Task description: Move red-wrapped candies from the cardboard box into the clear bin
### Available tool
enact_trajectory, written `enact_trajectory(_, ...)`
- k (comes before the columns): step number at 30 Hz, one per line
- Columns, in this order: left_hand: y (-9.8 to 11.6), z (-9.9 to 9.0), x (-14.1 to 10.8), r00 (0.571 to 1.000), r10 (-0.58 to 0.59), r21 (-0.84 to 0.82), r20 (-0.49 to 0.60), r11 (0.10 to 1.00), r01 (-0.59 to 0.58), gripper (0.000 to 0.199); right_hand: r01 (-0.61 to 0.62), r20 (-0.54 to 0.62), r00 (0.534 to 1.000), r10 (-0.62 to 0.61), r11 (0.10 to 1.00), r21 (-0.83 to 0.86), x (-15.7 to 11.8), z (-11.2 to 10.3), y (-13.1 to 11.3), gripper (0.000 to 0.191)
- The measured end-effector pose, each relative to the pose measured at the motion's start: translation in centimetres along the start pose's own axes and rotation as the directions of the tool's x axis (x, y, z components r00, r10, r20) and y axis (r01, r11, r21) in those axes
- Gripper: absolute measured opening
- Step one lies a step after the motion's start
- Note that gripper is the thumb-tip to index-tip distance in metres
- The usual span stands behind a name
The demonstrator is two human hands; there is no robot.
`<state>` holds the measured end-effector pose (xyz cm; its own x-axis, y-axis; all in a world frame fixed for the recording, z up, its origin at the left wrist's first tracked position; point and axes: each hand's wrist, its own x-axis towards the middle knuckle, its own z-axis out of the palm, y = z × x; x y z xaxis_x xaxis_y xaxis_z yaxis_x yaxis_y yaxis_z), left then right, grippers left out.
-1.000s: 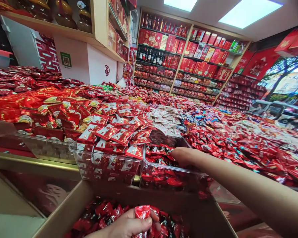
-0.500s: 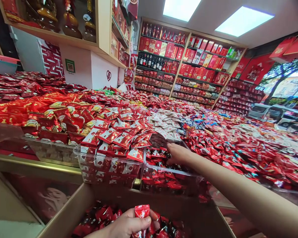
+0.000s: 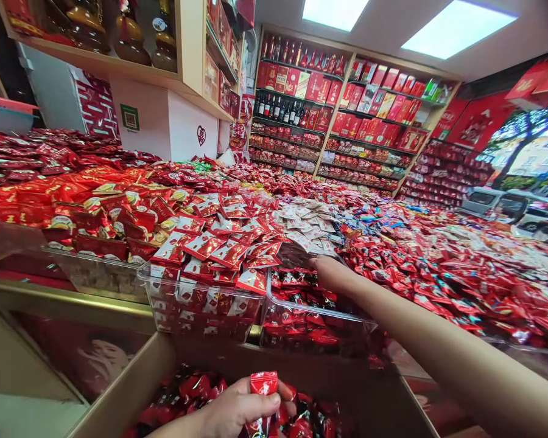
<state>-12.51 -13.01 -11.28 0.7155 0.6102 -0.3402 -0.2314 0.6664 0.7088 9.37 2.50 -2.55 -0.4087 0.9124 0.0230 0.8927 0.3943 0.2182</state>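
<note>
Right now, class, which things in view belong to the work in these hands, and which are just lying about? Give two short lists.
In the work:
left hand, gripping a red candy
box below it, with loose candies
right hand, at a clear tub with more candies

Just lying about:
red-and-white packets, left of that tub
dark bottles
green code sign

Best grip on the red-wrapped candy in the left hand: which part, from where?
Probably pinch the flat crimped top end of the red-wrapped candy, coming from above. That end sticks up clear of the left hand, while the thumb crosses the wrapper's middle and the fingers block its far side.
</note>
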Motion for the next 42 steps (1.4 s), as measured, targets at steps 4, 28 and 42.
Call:
enact_trajectory(4, 0.5, 0.1, -0.4, 0.999, -0.008, -0.03, 0.04, 1.0, 0.009, 0.021, -0.065, -0.156, 0.985, 0.073, 0.996, 0.057, -2.2, -4.0, -0.8, 0.016)
enact_trajectory(28, 0.7, 1.8, -0.7, 0.995, 0.039, 0.106, -0.087, 0.994, -0.03, 0.043, -0.189, 0.187, 0.982, -0.026, -0.162, 0.969, -13.9, 4.7, -12.8, 0.025)
enact_trajectory(42, 0.9, 1.3, -0.4, 0.998, 0.028, 0.245, -0.062, 0.969, -0.012, 0.048, -0.152, 0.155, 0.986, 0.068, -0.049, 0.987, -14.1, 4.2, -11.7, 0.025)
